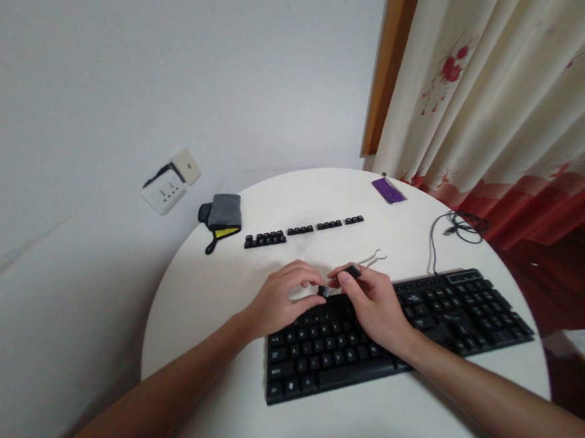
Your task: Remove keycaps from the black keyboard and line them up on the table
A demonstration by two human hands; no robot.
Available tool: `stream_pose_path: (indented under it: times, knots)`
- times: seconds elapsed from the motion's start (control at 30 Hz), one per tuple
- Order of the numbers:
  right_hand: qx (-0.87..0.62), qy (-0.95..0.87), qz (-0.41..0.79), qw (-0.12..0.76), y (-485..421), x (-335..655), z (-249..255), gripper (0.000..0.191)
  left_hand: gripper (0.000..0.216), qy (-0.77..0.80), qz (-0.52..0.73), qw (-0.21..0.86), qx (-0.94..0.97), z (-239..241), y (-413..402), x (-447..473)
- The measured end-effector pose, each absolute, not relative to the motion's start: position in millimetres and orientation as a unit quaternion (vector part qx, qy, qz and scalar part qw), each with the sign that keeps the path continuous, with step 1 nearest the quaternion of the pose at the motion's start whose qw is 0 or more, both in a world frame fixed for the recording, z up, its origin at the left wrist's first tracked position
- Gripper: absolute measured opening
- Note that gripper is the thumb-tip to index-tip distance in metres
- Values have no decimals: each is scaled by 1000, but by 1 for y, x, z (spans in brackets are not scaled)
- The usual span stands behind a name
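A black keyboard (395, 333) lies on the round white table (240, 389). My left hand (279, 298) pinches a small black keycap (323, 291) just above the keyboard's top row. My right hand (371, 301) is closed round a black-handled keycap puller (353, 271), whose wire loops (374, 257) stick out beyond my fingers. Both hands meet over the upper left part of the keyboard. Rows of removed black keycaps (301, 232) lie in a line further back on the table.
A grey and yellow pouch (222, 215) sits at the table's left rim. A purple cloth (388, 190) lies at the back. The keyboard's cable (455, 227) coils at the right. A wall socket (167, 185) and a flowered curtain (506, 100) are behind.
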State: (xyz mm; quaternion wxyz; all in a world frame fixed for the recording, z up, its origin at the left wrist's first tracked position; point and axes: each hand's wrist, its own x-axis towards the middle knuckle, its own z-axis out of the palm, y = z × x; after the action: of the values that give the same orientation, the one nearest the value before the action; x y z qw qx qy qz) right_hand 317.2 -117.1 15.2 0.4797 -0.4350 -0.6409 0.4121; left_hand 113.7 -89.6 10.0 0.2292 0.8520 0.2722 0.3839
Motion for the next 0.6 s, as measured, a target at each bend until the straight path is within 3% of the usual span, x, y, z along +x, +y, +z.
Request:
stream_pose_path:
  times: [0.6]
  knots:
    - [-456, -625, 436, 460, -114, 316, 14, 32, 16, 251, 314, 151, 903, 11, -87, 113]
